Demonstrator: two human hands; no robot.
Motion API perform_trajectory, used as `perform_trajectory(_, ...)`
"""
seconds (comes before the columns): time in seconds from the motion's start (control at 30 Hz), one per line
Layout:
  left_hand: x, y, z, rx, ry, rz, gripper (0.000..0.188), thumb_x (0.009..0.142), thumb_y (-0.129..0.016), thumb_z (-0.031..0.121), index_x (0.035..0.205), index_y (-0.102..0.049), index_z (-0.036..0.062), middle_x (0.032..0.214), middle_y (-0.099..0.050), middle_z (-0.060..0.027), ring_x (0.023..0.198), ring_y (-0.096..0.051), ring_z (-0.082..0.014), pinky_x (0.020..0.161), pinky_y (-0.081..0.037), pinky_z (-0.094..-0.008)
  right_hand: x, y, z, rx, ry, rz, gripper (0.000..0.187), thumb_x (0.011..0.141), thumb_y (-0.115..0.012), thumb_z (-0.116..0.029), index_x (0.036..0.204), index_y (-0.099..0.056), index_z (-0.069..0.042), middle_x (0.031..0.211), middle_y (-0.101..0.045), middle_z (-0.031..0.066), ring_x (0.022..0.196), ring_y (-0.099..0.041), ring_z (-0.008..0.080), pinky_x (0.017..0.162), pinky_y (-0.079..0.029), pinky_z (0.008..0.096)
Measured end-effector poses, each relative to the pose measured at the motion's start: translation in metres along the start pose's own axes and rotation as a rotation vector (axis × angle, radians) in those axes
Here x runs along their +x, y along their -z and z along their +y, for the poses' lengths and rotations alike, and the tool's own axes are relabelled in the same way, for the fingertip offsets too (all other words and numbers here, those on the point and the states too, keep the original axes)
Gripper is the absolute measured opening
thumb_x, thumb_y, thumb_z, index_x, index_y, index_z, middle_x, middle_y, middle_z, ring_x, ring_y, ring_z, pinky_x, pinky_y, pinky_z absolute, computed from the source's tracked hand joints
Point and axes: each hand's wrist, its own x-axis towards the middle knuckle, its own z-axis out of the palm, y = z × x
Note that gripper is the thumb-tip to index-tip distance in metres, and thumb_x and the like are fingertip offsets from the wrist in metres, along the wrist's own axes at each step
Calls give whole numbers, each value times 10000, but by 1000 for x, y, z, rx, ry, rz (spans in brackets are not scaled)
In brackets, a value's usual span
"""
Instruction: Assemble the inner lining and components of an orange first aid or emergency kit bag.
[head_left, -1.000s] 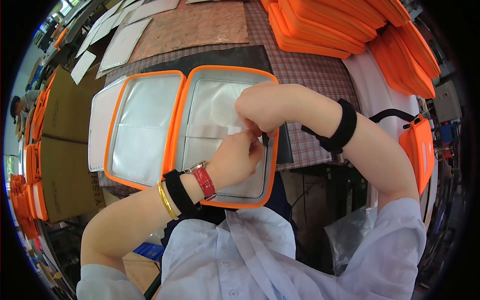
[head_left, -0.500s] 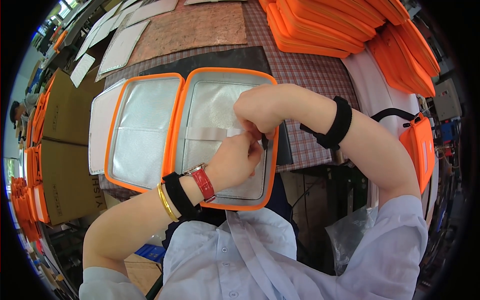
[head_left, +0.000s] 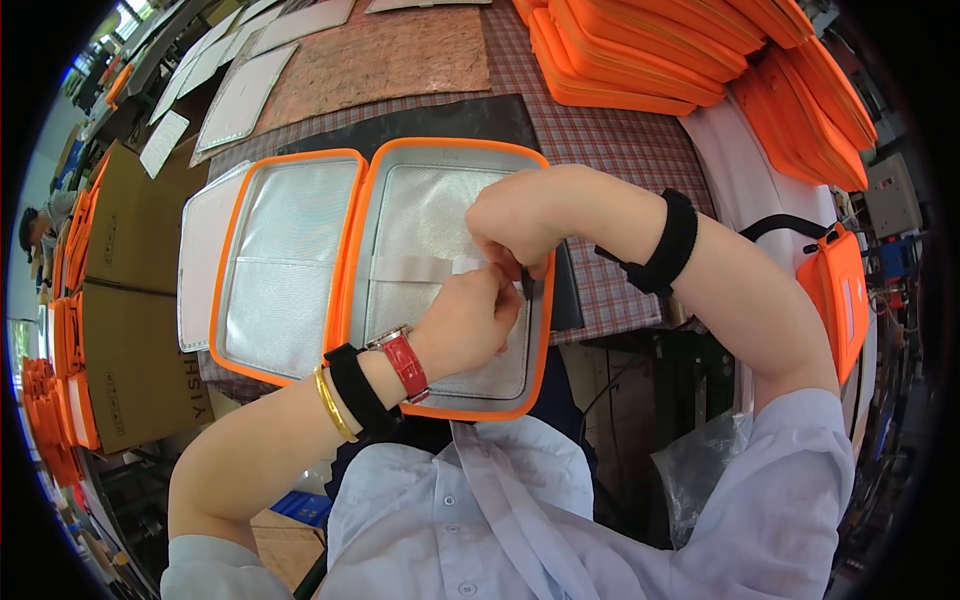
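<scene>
An orange-rimmed case (head_left: 545, 350) lies open like a book at the table's near edge, its two halves lined in silvery fabric. A flat light-grey strap (head_left: 412, 269) crosses the right half. At the right end of this strap both hands meet, with fingers closed. My left hand (head_left: 470, 312) is pinched there; what lies between its fingertips is hidden. From above, my right hand (head_left: 515, 222) curls down beside it. A slim dark pointed tool (head_left: 528, 286) sticks out below the right fingers; its kind is hard to make out.
Orange cases (head_left: 630, 55) are stacked at the far right. White panels (head_left: 245, 95) lie at the far left by a worn brown board (head_left: 385, 60). Left of the table stands a cardboard box (head_left: 140, 350). An orange case with a black strap (head_left: 838, 290) is at the right.
Both hands stay at the strap's right end with almost no movement. The view has shifted very slightly.
</scene>
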Motion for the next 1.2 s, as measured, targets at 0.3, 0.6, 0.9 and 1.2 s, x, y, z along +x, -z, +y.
perform_trajectory(0.3, 0, 3, 3, 7, -2, 14, 173, 950, -545, 68, 1042, -560, -78, 812, -656, -103, 601, -667, -157, 583, -531, -291, 7, 1, 11, 30, 42, -59, 270, 641, -815, 11, 890, -800, -92, 928, -766, 79, 889, -721, 218, 760, -561, 358)
perform_trajectory(0.6, -38, 19, 7, 163, -268, -64, 153, 929, -606, 132, 864, -623, -5, 733, -653, -96, 587, -621, -218, 585, -495, -344, -26, 3, 50, 299, 99, 281, 305, 712, -818, -131, 1004, -773, -60, 969, -754, 79, 932, -697, 210, 808, -539, 353)
perform_trajectory(0.9, -90, 21, 7, 343, -346, -201, 193, 867, -712, 234, 837, -658, 50, 856, -601, -79, 853, -617, -295, 703, -503, -408, -36, -144, 85, 170, -726, 1317, 385, 853, -701, -127, 1213, -640, -4, 1163, -634, 203, 1054, -613, 390, 919, -510, 452)
perform_trajectory(1.2, -50, 13, -15, 588, -391, 98, 516, 806, -747, 83, 1278, -545, 41, 1147, -534, -157, 1018, -558, -348, 890, -488, -401, 13, -188, -1, 469, -419, 1649, 301, 888, -633, -20, 1189, -622, -15, 1198, -606, 158, 1122, -575, 349, 944, -478, 419)
